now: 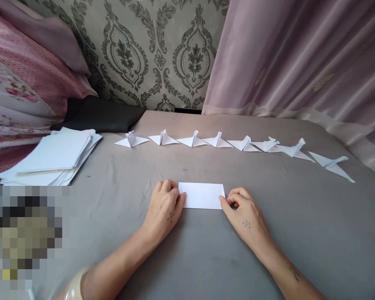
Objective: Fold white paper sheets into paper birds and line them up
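A white paper rectangle (202, 195), which looks folded, lies in front of me with its long sides running left to right. My left hand (166, 204) pinches its left end between thumb and curled fingers. At the opposite end, my right hand (242, 210) grips the lower right corner with thumb and forefinger. Beyond the hands stands a row of several folded white paper cranes (193, 139), wings spread, stretching from the left of centre to the far right.
A stack of white paper sheets (59, 150) sits at the left on the grey cloth surface (187, 254). Behind it lies a dark folded cloth or case (103, 113). Pink curtains (268, 54) hang at the right; patterned wallpaper (159, 50) is at the back. A pixelated patch covers the lower left.
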The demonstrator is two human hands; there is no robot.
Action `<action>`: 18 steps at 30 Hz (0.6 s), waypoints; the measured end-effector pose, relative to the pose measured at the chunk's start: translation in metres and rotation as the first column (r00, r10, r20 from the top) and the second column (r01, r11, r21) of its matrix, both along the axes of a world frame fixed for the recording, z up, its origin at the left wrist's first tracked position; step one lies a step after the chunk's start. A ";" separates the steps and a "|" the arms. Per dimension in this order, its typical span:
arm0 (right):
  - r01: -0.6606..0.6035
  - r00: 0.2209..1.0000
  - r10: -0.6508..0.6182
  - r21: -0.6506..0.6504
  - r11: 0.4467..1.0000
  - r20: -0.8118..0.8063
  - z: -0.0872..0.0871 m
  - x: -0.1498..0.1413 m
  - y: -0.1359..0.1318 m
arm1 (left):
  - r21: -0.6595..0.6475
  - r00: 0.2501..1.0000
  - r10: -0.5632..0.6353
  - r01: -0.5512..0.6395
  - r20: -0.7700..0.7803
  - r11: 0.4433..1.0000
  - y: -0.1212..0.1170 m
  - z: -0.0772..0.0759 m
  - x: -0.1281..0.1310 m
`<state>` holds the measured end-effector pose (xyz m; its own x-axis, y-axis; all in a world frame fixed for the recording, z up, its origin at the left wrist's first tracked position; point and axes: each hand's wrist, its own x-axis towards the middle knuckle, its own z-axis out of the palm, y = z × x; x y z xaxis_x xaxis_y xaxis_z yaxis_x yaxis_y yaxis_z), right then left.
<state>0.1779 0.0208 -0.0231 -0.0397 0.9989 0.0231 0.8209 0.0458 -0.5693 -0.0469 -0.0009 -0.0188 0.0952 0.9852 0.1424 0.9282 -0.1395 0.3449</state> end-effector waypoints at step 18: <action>-0.492 0.865 0.443 0.225 0.841 0.235 0.007 -0.002 -0.009 | 0.099 0.941 -0.316 0.328 -0.125 0.939 -0.020 0.003 0.021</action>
